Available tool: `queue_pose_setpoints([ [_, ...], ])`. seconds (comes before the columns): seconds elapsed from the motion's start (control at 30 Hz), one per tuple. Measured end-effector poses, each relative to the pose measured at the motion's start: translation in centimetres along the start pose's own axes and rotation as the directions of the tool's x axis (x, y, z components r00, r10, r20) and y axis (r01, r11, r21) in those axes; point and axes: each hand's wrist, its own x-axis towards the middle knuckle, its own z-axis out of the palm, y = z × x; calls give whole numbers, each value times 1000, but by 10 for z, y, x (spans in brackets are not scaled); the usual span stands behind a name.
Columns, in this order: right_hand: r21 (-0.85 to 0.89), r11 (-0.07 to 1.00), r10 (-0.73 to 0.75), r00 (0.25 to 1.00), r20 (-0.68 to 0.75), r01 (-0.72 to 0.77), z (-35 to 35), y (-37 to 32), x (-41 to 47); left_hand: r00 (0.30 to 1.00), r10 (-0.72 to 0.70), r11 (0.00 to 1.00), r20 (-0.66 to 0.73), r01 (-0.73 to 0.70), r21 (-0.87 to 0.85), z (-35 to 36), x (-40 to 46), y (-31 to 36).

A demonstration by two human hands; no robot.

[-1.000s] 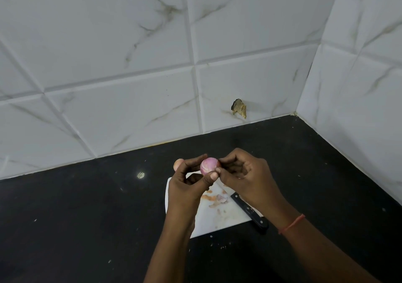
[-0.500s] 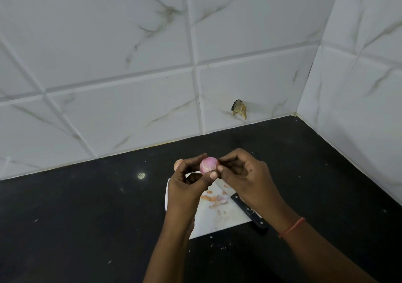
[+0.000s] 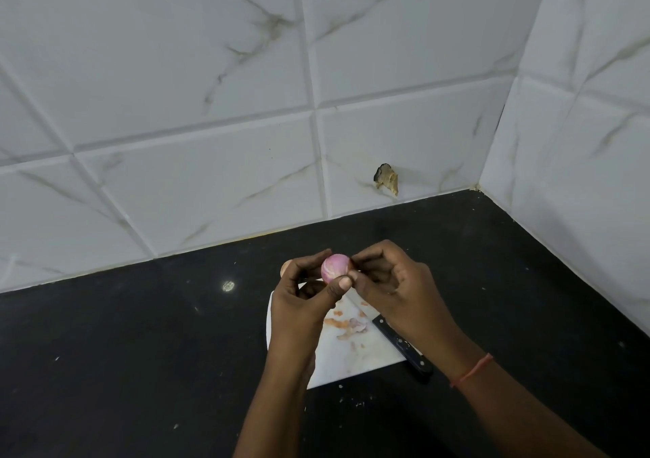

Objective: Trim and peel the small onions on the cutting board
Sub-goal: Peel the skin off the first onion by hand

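Head cam: both hands are up over the white cutting board (image 3: 355, 355). Left hand (image 3: 302, 302) pinches the pink onion (image 3: 334, 267) between thumb and fingers, right hand (image 3: 394, 288) nips its edge. Black-handled knife (image 3: 402, 346) lies on the black table (image 3: 140, 352).

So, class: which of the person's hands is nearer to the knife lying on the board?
Right. The right hand hovers directly above the knife, hiding its blade; the left hand is off to its left.
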Motion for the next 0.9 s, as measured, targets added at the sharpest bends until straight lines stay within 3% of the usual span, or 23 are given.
queue_pose_setpoints([
  [0.77, -73, 993, -95, 992, -81, 89, 1, -2, 0, 1000, 10, 997, 9, -9, -71, 6, 2, 4],
  [0.9, -18, 999, -32, 993, -115, 30, 3, -1, 1, 1000, -1, 998, -11, 0, -67, 7, 2, 3],
])
